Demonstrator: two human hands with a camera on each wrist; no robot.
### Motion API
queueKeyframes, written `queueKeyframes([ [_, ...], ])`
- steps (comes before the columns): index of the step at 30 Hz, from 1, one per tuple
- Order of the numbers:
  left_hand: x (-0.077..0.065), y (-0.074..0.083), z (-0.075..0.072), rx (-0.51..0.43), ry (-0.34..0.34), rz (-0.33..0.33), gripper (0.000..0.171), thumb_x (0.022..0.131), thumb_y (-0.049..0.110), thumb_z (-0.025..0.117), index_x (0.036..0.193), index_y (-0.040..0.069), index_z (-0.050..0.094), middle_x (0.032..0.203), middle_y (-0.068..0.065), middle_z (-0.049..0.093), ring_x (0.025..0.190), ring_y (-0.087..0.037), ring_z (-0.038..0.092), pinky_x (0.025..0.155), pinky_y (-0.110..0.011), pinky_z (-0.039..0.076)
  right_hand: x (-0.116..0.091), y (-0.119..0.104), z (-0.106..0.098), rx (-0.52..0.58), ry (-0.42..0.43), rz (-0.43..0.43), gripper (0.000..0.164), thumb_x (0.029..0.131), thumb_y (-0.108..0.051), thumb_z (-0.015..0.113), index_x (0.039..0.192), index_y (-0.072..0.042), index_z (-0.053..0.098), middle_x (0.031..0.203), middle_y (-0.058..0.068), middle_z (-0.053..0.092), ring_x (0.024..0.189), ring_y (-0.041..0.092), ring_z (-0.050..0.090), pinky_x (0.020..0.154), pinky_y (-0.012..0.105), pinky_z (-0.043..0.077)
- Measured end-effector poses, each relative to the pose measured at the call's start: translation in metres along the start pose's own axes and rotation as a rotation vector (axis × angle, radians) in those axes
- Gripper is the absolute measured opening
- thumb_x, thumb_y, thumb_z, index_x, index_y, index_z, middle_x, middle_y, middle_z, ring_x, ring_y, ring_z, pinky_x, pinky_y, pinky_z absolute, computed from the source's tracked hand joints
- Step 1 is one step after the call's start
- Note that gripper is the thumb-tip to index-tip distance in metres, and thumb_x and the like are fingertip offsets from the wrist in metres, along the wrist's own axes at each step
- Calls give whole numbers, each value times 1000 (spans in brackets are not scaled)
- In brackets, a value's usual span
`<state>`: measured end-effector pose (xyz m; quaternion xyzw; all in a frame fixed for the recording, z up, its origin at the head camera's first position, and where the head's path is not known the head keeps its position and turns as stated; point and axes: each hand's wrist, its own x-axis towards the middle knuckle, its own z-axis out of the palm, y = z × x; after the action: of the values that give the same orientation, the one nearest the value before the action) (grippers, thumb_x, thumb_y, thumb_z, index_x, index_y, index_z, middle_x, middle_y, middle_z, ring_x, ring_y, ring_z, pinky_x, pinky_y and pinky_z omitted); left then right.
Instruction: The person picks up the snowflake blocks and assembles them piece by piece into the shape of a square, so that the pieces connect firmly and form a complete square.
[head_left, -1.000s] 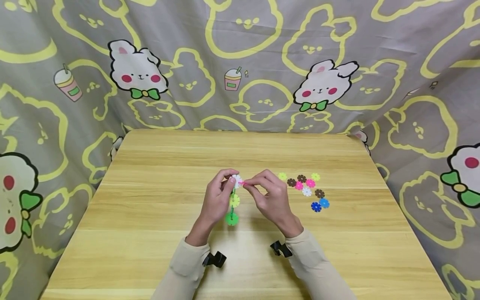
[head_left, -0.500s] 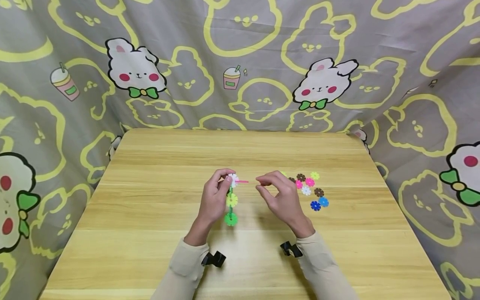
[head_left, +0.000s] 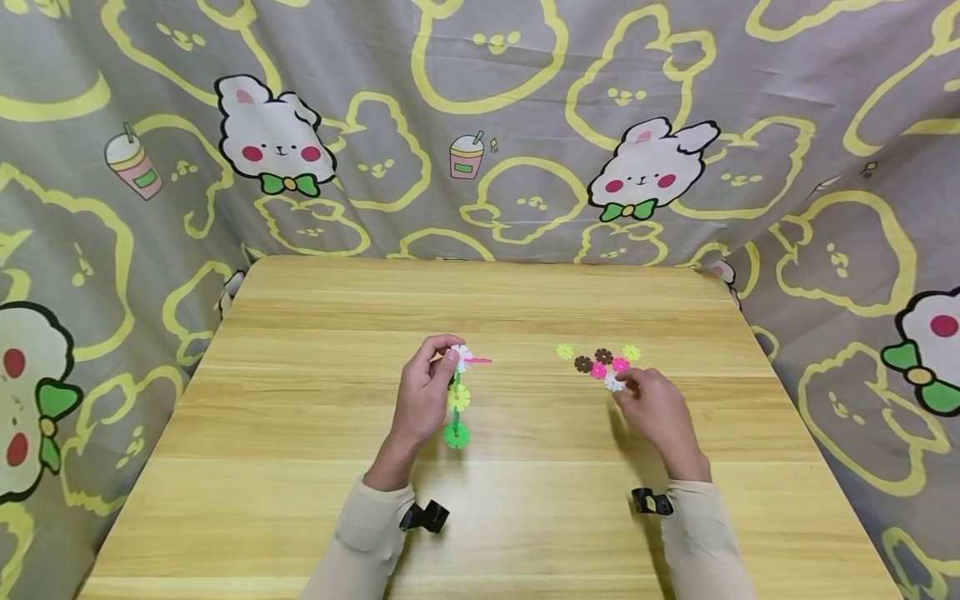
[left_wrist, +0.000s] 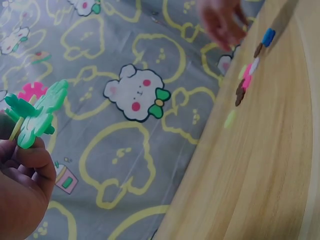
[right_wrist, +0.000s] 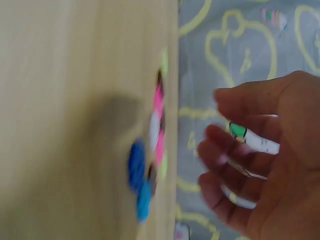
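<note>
My left hand (head_left: 422,396) pinches a chain of slotted, flower-shaped plastic discs by its white disc (head_left: 462,358). Below that hang a yellow disc (head_left: 460,398) and a green disc (head_left: 456,436), joined by green discs seen edge-on. A pink disc (head_left: 480,361) sticks out to the right of the white one. The left wrist view shows a green disc (left_wrist: 44,116) close up above the fingertips. My right hand (head_left: 663,417) hovers over the loose discs with relaxed, bent fingers and nothing between them; in the right wrist view the thumb and fingers (right_wrist: 240,105) are spread apart.
Several loose discs lie on the right of the wooden table (head_left: 300,500), among them yellow (head_left: 565,352), brown (head_left: 583,364), pink (head_left: 598,370) and white (head_left: 613,383). Dark blue (right_wrist: 136,167) and light blue (right_wrist: 144,201) discs show in the right wrist view. A patterned curtain (head_left: 525,108) encloses the table.
My right hand has let go of the pink disc, which stays joined to the white one, and has moved right to above the loose discs. The left hand has shifted slightly left with the chain.
</note>
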<state>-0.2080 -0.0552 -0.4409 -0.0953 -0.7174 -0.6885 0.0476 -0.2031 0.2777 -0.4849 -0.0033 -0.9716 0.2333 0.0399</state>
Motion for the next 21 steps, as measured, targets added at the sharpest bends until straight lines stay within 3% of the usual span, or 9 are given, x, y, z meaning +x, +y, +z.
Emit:
queueKeyframes([
  [4,1,1,0,-1,-6,3,24,102,4,42,119,-7,55,96,-15,56,56,-6,42,49,-15,35,-7,16,-3,-40,-117,112,39,90,-24,64,123,-3,62,112,23,57,92,34,58,74,47,49],
  [8,1,0,1,-4,-2,12,23,102,7,44,118,-4,57,92,-14,56,56,-6,43,49,-16,36,-12,22,-2,-56,-186,161,44,90,-27,64,127,-4,59,118,27,50,95,39,57,73,49,49],
  [16,0,-3,-1,-3,4,57,25,102,13,46,117,-5,57,97,-13,53,58,-6,46,50,-16,37,-16,23,3,-67,-219,141,35,88,-23,68,118,-6,63,117,28,54,100,43,58,81,57,49],
  [21,0,-3,-1,-7,8,50,24,102,13,47,116,-2,58,96,-12,52,59,-6,46,50,-16,37,-14,23,6,-72,-213,127,34,88,-21,69,117,-5,63,115,27,56,100,42,58,81,56,49],
])
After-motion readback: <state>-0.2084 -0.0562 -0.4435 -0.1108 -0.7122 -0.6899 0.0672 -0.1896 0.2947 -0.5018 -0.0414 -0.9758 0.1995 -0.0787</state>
